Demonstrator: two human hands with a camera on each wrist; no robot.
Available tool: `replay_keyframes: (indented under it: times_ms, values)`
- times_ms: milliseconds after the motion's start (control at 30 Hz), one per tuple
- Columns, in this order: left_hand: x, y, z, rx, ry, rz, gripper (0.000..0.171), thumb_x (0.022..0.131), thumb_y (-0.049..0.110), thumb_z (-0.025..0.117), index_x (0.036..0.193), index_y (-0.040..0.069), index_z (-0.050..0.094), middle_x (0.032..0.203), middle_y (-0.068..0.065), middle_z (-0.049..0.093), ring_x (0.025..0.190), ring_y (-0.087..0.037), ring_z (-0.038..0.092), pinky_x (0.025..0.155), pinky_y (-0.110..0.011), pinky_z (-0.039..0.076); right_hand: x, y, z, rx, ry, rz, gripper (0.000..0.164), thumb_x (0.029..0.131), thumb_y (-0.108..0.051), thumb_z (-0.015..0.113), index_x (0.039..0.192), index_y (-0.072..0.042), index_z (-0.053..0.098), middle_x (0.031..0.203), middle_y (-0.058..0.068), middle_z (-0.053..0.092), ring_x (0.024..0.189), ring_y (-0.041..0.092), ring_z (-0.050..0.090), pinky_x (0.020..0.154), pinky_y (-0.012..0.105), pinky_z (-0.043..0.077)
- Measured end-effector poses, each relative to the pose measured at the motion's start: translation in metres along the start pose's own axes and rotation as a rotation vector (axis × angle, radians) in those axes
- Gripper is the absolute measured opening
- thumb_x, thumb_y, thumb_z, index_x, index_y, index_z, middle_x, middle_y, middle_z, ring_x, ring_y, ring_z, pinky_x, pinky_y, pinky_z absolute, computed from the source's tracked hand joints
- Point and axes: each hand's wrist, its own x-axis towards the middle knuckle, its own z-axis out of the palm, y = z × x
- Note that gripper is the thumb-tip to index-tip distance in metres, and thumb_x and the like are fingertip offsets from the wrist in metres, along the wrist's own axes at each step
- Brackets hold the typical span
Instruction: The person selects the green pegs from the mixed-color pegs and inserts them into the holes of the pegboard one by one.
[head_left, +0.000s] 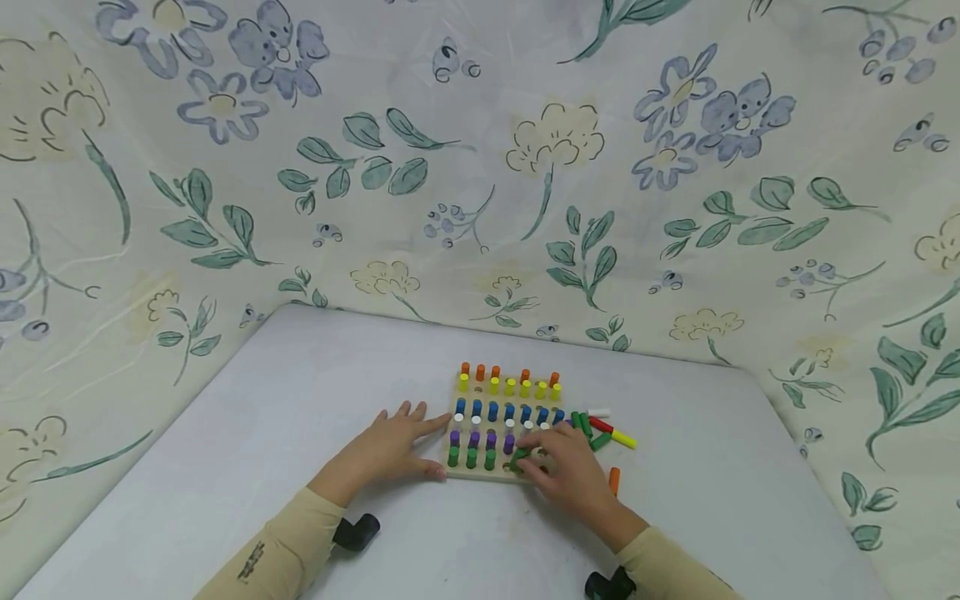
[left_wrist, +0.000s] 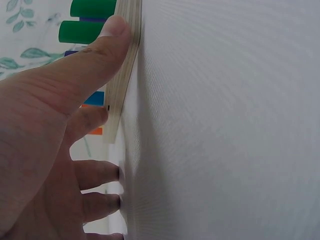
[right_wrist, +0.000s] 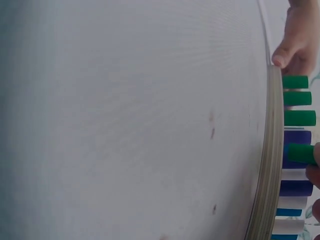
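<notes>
While in hand (head_left: 570, 473), one green peg (right_wrist: 301, 153)

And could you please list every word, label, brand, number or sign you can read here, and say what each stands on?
Nothing can be read.
Dark mark on the left sleeve: too small and blurred to tell whether it is lettering.
Pegboard and pegs: no lettering visible.
</notes>
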Motion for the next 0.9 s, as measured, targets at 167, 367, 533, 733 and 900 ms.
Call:
replay_keyframes:
  times_ms: [167, 367, 533, 733, 900]
  values:
    - [-0.0004, 0.0007, -0.0003, 0.0, 0.0, -0.004, 0.086, 0.079, 0.055, 0.081, 0.152, 0.021, 0.05, 0.158, -0.028, 0.036, 0.149, -0.051, 0.023, 0.118, -0.07, 0.016, 0.0011, -0.0004, 0.0027, -0.006, 0.009, -0.019, 0.022, 0.088, -0.027, 0.082, 0.108, -0.025, 0.075, 0.103, -0.015, 0.073, 0.09, 0.004, 0.049, 0.08, 0.03, 0.047]
    - [-0.0003, 0.0005, -0.0003, 0.001, -0.001, -0.005, 0.086, 0.079, 0.055, 0.081, 0.152, 0.022, 0.05, 0.158, -0.027, 0.036, 0.149, -0.05, 0.023, 0.118, -0.07, 0.016, 0.001, -0.0018, 0.0054, -0.032, -0.003, -0.045, 0.022, 0.086, -0.027, 0.083, 0.108, -0.026, 0.076, 0.101, -0.017, 0.073, 0.09, 0.004, 0.051, 0.078, 0.03, 0.047]
    - [-0.0001, 0.0003, 0.0, 0.008, -0.001, -0.004, 0.086, 0.079, 0.055, 0.081, 0.152, 0.022, 0.05, 0.158, -0.028, 0.036, 0.148, -0.051, 0.023, 0.117, -0.07, 0.017, 0.0015, -0.0025, 0.007, -0.082, -0.018, -0.083, 0.024, 0.088, -0.029, 0.082, 0.111, -0.027, 0.077, 0.099, -0.017, 0.074, 0.09, 0.005, 0.053, 0.079, 0.03, 0.047]
    - [0.0005, -0.0003, 0.0009, 0.019, 0.001, -0.006, 0.087, 0.079, 0.056, 0.081, 0.153, 0.022, 0.05, 0.158, -0.027, 0.036, 0.148, -0.051, 0.024, 0.118, -0.07, 0.017, 0.0017, -0.0045, 0.0054, -0.089, -0.027, -0.081, 0.026, 0.088, -0.029, 0.082, 0.114, -0.027, 0.077, 0.097, -0.017, 0.074, 0.09, 0.005, 0.052, 0.08, 0.031, 0.047]
    - [0.0006, -0.0003, 0.0011, 0.019, -0.002, -0.008, 0.087, 0.079, 0.057, 0.081, 0.153, 0.022, 0.05, 0.158, -0.027, 0.036, 0.148, -0.051, 0.024, 0.118, -0.07, 0.017, 0.0011, -0.0055, 0.0037, -0.08, -0.037, -0.07, 0.029, 0.089, -0.028, 0.081, 0.117, -0.026, 0.076, 0.097, -0.016, 0.073, 0.091, 0.006, 0.053, 0.08, 0.031, 0.047]
